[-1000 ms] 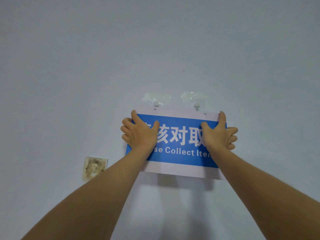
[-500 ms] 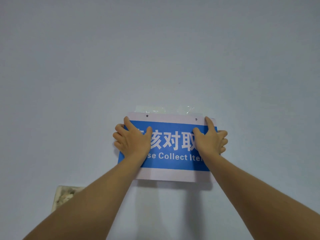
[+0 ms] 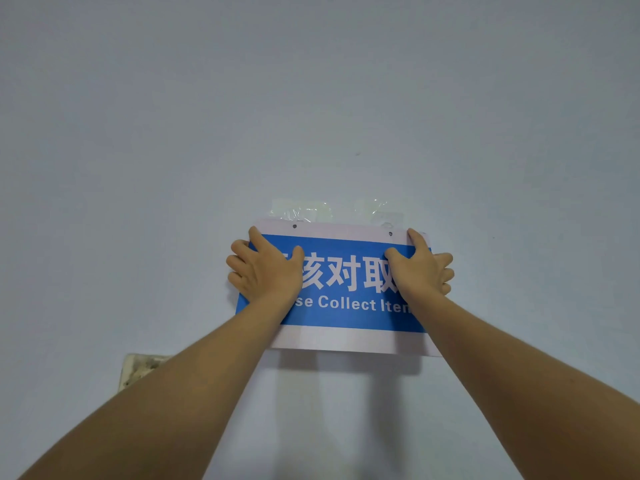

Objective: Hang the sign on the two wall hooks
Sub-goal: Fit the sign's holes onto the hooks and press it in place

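The sign [image 3: 341, 289] covered the hooks, leaving only their clear adhesive pads [image 3: 301, 211] partly showing. The left hand [image 3: 266, 270] and right hand [image 3: 420, 268] hid both ends of its lettering. A forearm half-concealed the wall plate [image 3: 140, 367].

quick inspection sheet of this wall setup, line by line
surface: pale wall, small dark speck above the sign
job's things: blue and white sign held flat to the wall; two holes in its top strip, hooks hidden behind it, only clear tape patches show above
clutter: stained wall plate at lower left
hands: left hand and right hand grip the sign's side edges
cables: nothing seen
surroundings: nothing seen beyond the wall
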Demonstrator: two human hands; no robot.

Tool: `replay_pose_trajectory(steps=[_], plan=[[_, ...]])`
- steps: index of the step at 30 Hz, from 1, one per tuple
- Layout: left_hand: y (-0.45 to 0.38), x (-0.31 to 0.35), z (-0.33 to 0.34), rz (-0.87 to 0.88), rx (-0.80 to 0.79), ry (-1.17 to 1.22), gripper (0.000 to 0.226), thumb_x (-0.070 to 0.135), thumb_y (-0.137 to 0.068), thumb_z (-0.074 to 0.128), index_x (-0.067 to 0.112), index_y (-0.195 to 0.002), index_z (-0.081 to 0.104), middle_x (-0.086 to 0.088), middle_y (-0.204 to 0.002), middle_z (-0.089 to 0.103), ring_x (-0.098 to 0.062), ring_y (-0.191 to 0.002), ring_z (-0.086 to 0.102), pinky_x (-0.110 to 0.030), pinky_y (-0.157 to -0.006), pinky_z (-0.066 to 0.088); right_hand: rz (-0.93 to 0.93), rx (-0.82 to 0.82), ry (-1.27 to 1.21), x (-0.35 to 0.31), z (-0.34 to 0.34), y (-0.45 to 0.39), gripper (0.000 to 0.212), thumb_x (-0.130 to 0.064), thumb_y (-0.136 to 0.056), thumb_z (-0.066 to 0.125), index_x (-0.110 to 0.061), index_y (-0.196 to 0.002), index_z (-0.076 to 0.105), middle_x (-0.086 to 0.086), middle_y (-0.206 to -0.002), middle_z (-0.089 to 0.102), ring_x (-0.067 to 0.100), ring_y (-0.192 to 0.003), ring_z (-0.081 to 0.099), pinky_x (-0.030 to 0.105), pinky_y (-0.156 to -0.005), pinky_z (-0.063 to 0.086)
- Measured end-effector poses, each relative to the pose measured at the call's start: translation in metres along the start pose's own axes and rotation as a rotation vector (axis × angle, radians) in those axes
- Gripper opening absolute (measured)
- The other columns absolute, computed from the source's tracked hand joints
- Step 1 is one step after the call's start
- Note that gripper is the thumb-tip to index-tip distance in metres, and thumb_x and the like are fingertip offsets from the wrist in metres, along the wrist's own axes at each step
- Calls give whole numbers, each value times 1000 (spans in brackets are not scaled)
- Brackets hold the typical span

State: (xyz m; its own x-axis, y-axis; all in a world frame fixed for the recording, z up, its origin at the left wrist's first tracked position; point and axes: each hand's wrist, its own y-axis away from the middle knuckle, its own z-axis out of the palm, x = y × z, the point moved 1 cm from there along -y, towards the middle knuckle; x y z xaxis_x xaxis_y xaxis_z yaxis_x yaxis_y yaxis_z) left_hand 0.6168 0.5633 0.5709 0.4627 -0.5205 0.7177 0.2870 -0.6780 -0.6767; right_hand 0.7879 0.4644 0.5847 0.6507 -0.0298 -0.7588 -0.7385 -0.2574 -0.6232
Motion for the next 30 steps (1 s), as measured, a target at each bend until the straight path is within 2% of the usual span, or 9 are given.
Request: replay_pose_trajectory(steps=[16, 30], plan=[[4, -3, 0, 14, 23, -26, 74, 48, -86, 59, 16, -144, 27, -11, -138, 34, -30, -121, 36, -38, -97, 32, 26, -31, -18, 10, 7, 3, 58, -44, -92, 54, -39, -146, 33, 15, -133, 37, 34, -121, 42, 44, -103, 36], [-4, 6, -5, 76, -42, -20, 73, 47, -85, 59, 14, -142, 27, -11, -137, 34, -30, -120, 36, -38, -95, 32, 61, -11, -54, 10, 6, 2, 57, -45, -91, 56, -39, -144, 34, 15, -135, 36, 34, -123, 40, 48, -106, 39]])
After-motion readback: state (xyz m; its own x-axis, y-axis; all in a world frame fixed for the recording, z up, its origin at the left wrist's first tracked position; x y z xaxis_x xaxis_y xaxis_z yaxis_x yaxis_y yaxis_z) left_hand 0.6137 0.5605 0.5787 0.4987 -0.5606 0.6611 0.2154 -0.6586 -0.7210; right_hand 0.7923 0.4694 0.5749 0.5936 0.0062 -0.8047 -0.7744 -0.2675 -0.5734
